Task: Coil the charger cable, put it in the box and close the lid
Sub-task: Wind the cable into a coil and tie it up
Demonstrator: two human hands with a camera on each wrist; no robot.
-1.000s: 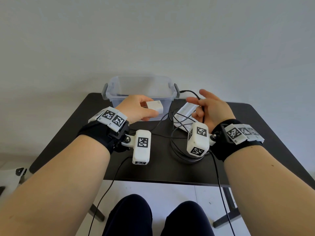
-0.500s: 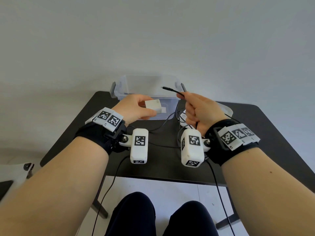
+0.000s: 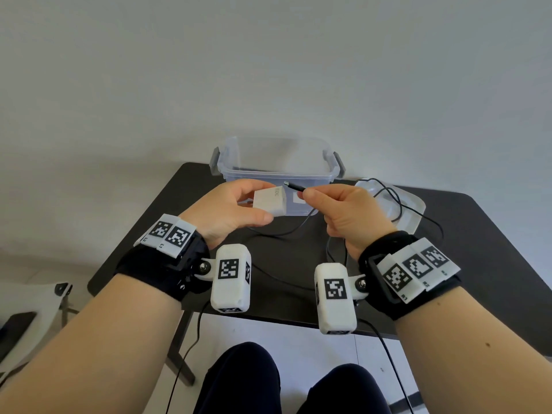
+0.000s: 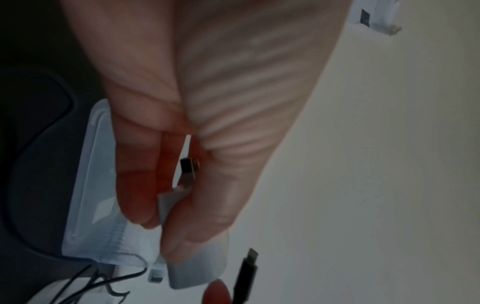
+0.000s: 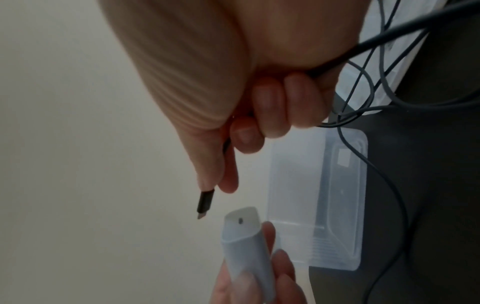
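Note:
My left hand (image 3: 260, 201) holds the white charger adapter (image 3: 273, 203) between thumb and fingers, just in front of the clear box (image 3: 277, 174). Thumb and forefinger of my right hand (image 3: 307, 194) pinch the black cable just behind its plug (image 3: 294, 186). The plug tip points left at the adapter, a short gap away. In the right wrist view the plug (image 5: 205, 203) sits just above the adapter's port face (image 5: 241, 218). The rest of the cable (image 3: 388, 198) trails in loose loops over the lid and table. The left wrist view shows the adapter (image 4: 197, 267) and the plug (image 4: 246, 269).
The box stands open at the back of the black table (image 3: 478, 249). Its clear lid (image 3: 413, 207) lies flat to the right of it, under cable loops. Another black wire (image 3: 191, 339) hangs off the front edge. My knees are below the table.
My right hand has lifted the plug end from over the lid and carried it left, close to the adapter. The left hand has kept hold of the adapter.

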